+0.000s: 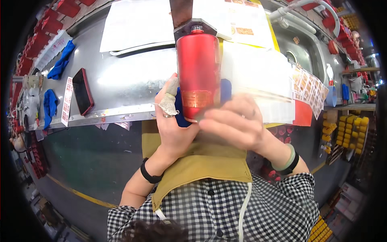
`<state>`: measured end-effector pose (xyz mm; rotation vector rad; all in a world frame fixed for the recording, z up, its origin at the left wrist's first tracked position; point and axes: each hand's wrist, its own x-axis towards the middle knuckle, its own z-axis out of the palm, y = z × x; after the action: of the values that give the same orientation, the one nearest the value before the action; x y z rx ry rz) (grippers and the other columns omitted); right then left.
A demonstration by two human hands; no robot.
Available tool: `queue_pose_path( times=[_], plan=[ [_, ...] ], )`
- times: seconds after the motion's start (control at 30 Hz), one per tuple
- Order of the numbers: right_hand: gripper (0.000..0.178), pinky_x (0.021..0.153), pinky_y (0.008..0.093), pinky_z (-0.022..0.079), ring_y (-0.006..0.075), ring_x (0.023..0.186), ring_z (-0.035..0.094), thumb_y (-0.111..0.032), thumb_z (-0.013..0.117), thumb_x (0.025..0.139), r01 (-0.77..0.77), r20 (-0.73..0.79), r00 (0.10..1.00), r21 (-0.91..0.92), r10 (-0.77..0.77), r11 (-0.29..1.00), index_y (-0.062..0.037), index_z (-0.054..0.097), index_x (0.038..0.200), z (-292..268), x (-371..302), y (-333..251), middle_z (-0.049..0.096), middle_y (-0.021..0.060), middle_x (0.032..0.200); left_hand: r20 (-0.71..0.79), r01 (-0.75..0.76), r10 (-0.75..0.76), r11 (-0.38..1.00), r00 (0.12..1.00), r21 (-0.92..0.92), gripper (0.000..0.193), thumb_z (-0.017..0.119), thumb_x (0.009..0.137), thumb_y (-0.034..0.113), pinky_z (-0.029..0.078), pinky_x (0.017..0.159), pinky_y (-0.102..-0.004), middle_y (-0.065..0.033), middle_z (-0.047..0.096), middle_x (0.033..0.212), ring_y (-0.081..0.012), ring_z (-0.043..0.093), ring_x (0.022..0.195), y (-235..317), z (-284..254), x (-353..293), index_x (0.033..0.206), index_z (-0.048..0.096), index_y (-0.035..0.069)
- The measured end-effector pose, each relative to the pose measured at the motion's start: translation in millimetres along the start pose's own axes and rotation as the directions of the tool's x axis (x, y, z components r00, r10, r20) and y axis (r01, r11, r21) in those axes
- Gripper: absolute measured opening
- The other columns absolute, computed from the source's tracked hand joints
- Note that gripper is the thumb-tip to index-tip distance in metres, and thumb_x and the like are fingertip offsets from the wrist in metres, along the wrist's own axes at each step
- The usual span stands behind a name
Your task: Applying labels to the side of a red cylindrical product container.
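Bottle position: the red bottle [198, 68] was centred in front of the person, beyond both palms, at the near edge of the metal worktop [133, 66]. Its long axis ran away from the person, neck toward a dark metal bracket [209, 29], base between the hands; tilt could not be determined. A blue pad [226, 90] showed at either side of the lower body.

Left hand [172, 131] was the nearer: part-open, index finger extended along the bottle's left side, thumb directed toward the base. It appeared to be in contact; whether it gripped could not be confirmed. Its forearm entered from lower left.

Right hand [238, 121] was motion-blurred at the lower right, fingers bent together and fingertips overlapping the base edge in view. A thin stick [276, 96] projected rightward from behind the knuckles; its hold could not be verified.
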<state>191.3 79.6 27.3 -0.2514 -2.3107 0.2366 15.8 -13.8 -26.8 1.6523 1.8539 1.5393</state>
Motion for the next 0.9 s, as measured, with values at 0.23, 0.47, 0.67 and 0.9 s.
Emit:
queue_pose_path(
  times=[0.23, 0.47, 0.67, 0.9],
  plan=[
    [0.026, 0.074, 0.0357, 0.054, 0.0266, 0.083, 0.066, 0.006, 0.082, 0.081, -0.348, -0.253, 0.908, -0.015, 0.333, 0.937, -0.0033, 0.077, 0.105, -27.6, 27.5, 29.0, 0.076, 0.0084, 0.096, 0.149, -0.213, 0.171, 0.917, 0.974, 0.336, 0.062, 0.090, 0.071, 0.011, 0.053, 0.102, -0.0472, -0.0231, 0.058, 0.148, -0.0389, 0.063, 0.126, 11.4, -9.0, 5.5, 0.131, 0.077, 0.012],
    [0.027, 0.074, 0.0354, 0.055, 0.0265, 0.086, 0.067, 0.007, 0.081, 0.082, -0.376, -0.223, 0.899, 0.048, 0.377, 0.925, -0.0022, 0.075, 0.107, -24.8, 24.2, 32.1, 0.075, 0.0090, 0.096, 0.224, -0.325, 0.240, 0.778, 0.945, 0.538, 0.044, 0.078, 0.091, 0.018, 0.056, 0.099, -0.0463, -0.0284, 0.059, 0.141, -0.0399, 0.064, 0.124, 23.0, -6.4, 10.3, 0.135, 0.075, 0.025],
    [0.028, 0.076, 0.0368, 0.055, 0.0276, 0.088, 0.068, 0.007, 0.080, 0.082, -0.424, -0.182, 0.884, 0.075, 0.430, 0.903, -0.0031, 0.076, 0.108, -21.8, 19.7, 30.9, 0.075, 0.0090, 0.096, 0.221, -0.349, 0.277, 0.823, 0.935, 0.447, 0.042, 0.079, 0.092, 0.018, 0.059, 0.100, -0.0469, -0.0318, 0.059, 0.143, -0.0446, 0.065, 0.126, 18.7, -10.1, 9.3, 0.134, 0.075, 0.014],
    [0.029, 0.082, 0.0346, 0.054, 0.0221, 0.093, 0.067, -0.003, 0.079, 0.075, -0.210, -0.054, 0.977, -0.066, 0.206, 0.976, -0.0110, 0.081, 0.104, -13.0, 7.3, 21.9, 0.078, 0.0024, 0.104, 0.015, -0.140, 0.140, 0.984, 0.990, 0.111, 0.074, 0.093, 0.072, -0.001, 0.056, 0.107, -0.0439, -0.0261, 0.062, 0.148, -0.0393, 0.067, 0.130, -8.0, -7.0, -13.1, 0.141, 0.066, -0.004]
  ],
)
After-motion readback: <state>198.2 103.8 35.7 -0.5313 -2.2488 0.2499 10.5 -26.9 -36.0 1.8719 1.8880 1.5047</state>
